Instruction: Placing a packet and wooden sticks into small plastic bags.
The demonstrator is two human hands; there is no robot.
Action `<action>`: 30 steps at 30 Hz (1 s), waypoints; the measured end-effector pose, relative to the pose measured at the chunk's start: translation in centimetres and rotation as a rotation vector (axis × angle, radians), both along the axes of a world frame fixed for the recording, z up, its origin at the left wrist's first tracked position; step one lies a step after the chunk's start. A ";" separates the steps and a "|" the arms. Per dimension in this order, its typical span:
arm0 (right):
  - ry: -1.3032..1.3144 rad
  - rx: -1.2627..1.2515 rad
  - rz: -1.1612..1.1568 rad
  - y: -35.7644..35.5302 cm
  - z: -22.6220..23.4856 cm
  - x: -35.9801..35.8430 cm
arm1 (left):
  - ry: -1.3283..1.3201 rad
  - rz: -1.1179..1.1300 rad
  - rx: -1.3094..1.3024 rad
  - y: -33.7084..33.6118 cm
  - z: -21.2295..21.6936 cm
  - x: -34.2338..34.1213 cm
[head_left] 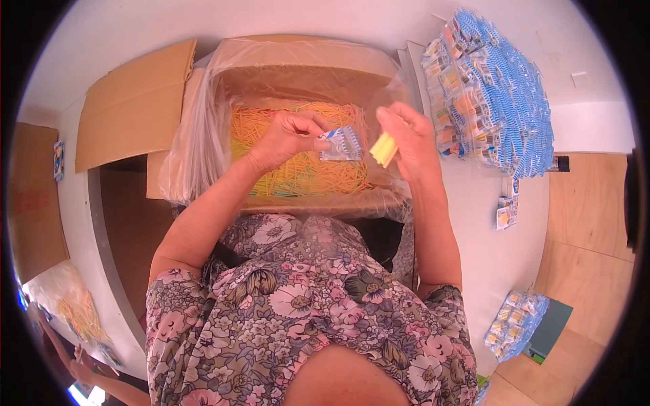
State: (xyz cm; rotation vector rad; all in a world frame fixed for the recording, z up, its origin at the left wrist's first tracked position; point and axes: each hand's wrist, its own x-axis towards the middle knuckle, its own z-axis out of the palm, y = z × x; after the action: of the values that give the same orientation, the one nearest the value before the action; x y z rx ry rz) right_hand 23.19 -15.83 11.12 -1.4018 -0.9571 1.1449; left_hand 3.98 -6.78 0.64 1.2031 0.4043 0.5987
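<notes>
My left hand [290, 139] pinches a small clear plastic packet [342, 145] with blue-striped edges between thumb and fingers. My right hand [413, 142], just to the right of it, is closed round a short bundle of thin yellow sticks [384, 150], whose ends point down and left. The packet and the bundle are apart. Both hands are over a cardboard box [308, 51] lined with clear plastic film [203, 128]. Many loose thin sticks [305, 172] in orange, yellow, pink and green lie jumbled inside the box, partly hidden by my left hand.
A tall heap of blue-striped packets [497, 95] rises on the white table at the right, near small packets [506, 215]. More packets [516, 325] lie at lower right. Cardboard flaps [135, 105] spread left. At lower left, another person's hand [82, 369] is near more sticks [81, 311].
</notes>
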 end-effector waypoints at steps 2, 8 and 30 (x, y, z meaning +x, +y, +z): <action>-0.063 0.006 -0.007 0.7 -0.4 -0.6 | 0.011 -0.007 0.030 -0.1 0.0 0.1; -0.499 0.117 -0.075 2.0 -1.8 -1.3 | 0.026 -0.006 0.063 -0.1 0.3 0.3; -0.814 0.012 0.129 3.3 -0.7 -0.5 | 0.135 -0.023 0.172 -0.1 -0.2 0.5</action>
State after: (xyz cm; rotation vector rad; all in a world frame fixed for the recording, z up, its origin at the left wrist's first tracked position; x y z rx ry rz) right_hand 22.73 -12.51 10.42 -1.8563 -1.6277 0.6306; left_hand 4.51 -6.87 0.41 1.4166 0.4591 0.5419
